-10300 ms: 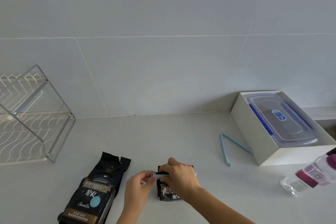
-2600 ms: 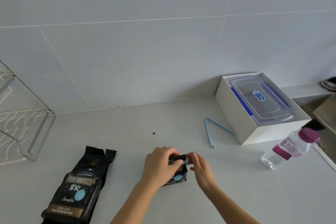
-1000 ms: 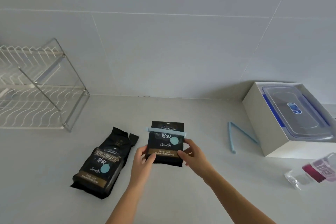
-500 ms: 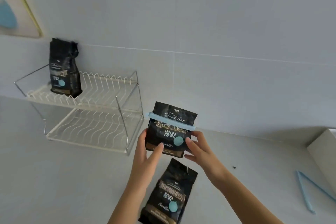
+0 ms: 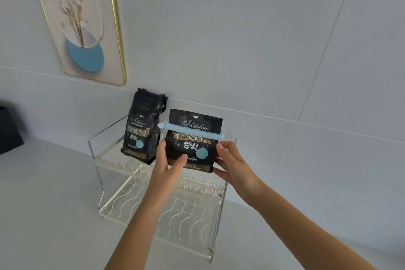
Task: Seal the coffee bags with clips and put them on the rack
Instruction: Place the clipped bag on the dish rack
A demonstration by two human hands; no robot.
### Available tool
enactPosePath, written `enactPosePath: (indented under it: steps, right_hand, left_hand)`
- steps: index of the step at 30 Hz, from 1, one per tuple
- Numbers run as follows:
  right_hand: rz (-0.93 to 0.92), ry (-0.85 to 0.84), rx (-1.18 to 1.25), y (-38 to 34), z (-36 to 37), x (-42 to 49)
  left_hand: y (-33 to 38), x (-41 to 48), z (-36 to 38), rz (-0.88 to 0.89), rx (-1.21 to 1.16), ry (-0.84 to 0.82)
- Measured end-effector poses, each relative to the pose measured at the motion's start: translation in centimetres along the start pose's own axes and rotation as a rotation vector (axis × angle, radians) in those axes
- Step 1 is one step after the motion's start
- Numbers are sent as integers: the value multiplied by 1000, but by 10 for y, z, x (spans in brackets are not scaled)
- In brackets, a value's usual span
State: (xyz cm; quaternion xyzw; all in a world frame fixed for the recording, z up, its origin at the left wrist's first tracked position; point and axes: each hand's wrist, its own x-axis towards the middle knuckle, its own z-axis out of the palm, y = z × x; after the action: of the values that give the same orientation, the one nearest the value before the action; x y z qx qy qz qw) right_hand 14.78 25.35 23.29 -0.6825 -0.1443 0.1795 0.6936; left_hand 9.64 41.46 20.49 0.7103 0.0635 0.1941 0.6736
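At frame centre the left hand [image 5: 166, 165] and right hand [image 5: 232, 163] grip a black coffee bag [image 5: 192, 143] by its sides, a blue sealing clip [image 5: 191, 130] across its top; beneath stands the two-tier wire rack [image 5: 162, 208]; behind-left, a second coffee bag [image 5: 142, 127] stands on its upper tier; a framed picture [image 5: 81, 20] hangs upper left.

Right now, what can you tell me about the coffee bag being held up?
The held bag is a small, glossy black pouch with gold and white lettering and a pale blue dot on its front. A long light-blue clip runs straight across it near the top, sticking out past both edges, with a flat strip of bag above it. The bag is upright, label toward the camera, over the top shelf of the wire rack. The left hand and right hand grip its lower sides.
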Motion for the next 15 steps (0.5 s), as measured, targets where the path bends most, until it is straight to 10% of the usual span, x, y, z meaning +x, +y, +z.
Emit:
enactPosePath:
  steps: [15]
  right_hand:
    - [350,185,221,61,63,126]
  left_hand:
    - [-74,108,-22,-304,-132,106]
